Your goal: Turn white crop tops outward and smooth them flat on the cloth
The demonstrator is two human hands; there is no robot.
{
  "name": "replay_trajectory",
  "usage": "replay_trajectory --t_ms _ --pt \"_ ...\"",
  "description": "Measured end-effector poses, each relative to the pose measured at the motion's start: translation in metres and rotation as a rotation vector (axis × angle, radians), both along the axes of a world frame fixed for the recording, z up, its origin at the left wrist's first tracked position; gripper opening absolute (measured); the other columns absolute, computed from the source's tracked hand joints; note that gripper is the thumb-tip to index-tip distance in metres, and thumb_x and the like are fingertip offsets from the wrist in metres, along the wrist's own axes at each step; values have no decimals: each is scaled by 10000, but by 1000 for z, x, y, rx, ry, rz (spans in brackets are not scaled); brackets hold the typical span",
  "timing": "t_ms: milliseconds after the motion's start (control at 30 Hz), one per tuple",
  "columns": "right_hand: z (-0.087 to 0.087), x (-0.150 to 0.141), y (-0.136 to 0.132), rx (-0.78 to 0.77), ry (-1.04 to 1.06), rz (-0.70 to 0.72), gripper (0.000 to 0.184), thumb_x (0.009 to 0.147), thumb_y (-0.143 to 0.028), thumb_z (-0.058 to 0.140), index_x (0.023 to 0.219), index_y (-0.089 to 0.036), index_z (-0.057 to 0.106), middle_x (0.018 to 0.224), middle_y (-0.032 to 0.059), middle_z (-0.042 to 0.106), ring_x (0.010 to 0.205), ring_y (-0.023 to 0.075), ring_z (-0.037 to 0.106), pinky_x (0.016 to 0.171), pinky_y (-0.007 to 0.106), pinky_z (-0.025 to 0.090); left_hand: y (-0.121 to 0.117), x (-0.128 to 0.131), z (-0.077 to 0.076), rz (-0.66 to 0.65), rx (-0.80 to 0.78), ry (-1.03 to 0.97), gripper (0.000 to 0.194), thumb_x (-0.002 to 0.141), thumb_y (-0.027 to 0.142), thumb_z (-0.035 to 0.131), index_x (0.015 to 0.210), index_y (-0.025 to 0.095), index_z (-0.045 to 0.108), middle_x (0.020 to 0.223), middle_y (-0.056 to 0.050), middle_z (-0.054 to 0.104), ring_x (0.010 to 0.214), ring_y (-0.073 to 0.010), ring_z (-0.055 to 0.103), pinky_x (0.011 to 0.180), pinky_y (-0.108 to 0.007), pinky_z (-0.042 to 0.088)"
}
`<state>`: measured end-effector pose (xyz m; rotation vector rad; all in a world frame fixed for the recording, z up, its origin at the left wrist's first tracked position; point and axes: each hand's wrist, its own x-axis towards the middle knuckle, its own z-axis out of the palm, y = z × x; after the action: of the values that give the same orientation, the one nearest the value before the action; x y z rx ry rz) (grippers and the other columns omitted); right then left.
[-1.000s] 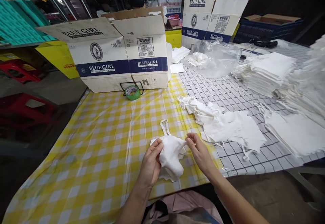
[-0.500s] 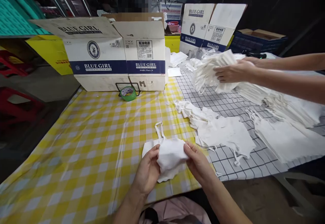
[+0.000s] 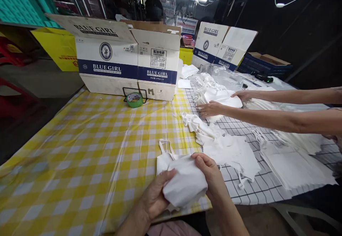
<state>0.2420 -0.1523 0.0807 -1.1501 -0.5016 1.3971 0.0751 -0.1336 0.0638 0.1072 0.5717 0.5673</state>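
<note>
A small white cloth bag (image 3: 185,180) with a thin strap loop is between my hands, over the near edge of the yellow checked tablecloth. My left hand (image 3: 157,191) grips its left side, thumb on top. At its upper right edge, my right hand (image 3: 210,172) pinches the fabric; some of its fingers are hidden behind the cloth. More white cloth lies flat under and behind the held bag, with the strap loop (image 3: 166,146) pointing away from me. To the right, a loose heap of similar white cloth pieces (image 3: 227,147) rests on the grid-patterned cloth.
Another person's hands (image 3: 213,109) press on a white pile across the table. Neat white stacks (image 3: 296,161) lie at the right. A beer carton (image 3: 114,57) and green tape roll (image 3: 134,99) stand at the back left, a second carton (image 3: 213,47) behind.
My hands and the bag have moved slightly nearer to me, and the cloth looks fuller. The other person's hands have lowered a white bundle onto the pile. My view has tilted up.
</note>
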Motion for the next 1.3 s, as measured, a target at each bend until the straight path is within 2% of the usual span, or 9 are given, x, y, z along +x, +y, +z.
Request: replay_trajectory --t_ms 133,267,567,733,900,1033,1133,1200,1300 --pt "-2 5 -5 -18 100 -36 212 703 -362 721 797 -177 678 704 -3 592 602 92 496 523 184 376 18 -13 10 178 145 175 230 793 282 615 917 93 658 735 -75 700 633 -157 636 580 -236 476" --pt "-11 5 -5 -53 169 -93 214 704 -346 724 845 -195 670 761 -9 605 627 97 525 544 193 417 24 -18 18 214 247 214 150 768 250 648 771 102 669 648 -39 681 552 -116 602 523 -206 462" --pt "-16 1 -5 -94 180 -139 307 636 -353 770 875 -196 657 680 -13 611 570 108 541 519 207 426 18 -19 15 216 282 270 178 772 257 647 843 99 684 760 -80 710 679 -145 638 627 -224 489" --pt "-25 4 -2 -68 80 -91 252 708 -369 712 888 -207 642 669 -17 598 574 109 528 525 209 412 17 -22 16 152 207 213 245 785 276 630 961 110 669 903 -108 707 809 -192 649 722 -266 496" --pt "-22 -2 -5 23 -518 -90 303 814 -403 571 1033 -206 637 946 68 633 836 212 582 694 320 481 12 -23 15 157 187 257 274 773 286 643 991 122 653 918 -106 703 858 -212 648 748 -276 494" --pt "-19 -26 -23 345 -1207 -285 499 868 -336 484 1348 -226 409 1301 128 482 1211 298 434 946 461 403 10 -18 15 204 163 355 227 732 277 683 895 122 654 870 -101 702 814 -213 653 691 -273 499" --pt "-27 -32 -26 639 -1439 38 526 885 -345 456 1392 -263 339 1348 86 477 1258 283 416 1024 452 350 9 -12 13 319 157 434 191 711 235 699 863 133 645 903 -90 696 830 -197 649 705 -259 500" --pt "-31 -25 -21 591 -1498 227 473 911 -348 402 1378 -282 359 1295 61 541 1213 256 477 1043 467 328 9 -10 8 394 125 499 198 690 198 712 866 139 642 918 -79 691 855 -185 644 737 -248 494" --pt "-29 -15 -15 319 -1522 -6 475 940 -308 317 1405 -214 307 1345 108 484 1245 263 442 1030 524 317 8 -9 2 419 78 568 231 657 197 738 858 139 640 879 -76 691 848 -189 645 732 -252 490"
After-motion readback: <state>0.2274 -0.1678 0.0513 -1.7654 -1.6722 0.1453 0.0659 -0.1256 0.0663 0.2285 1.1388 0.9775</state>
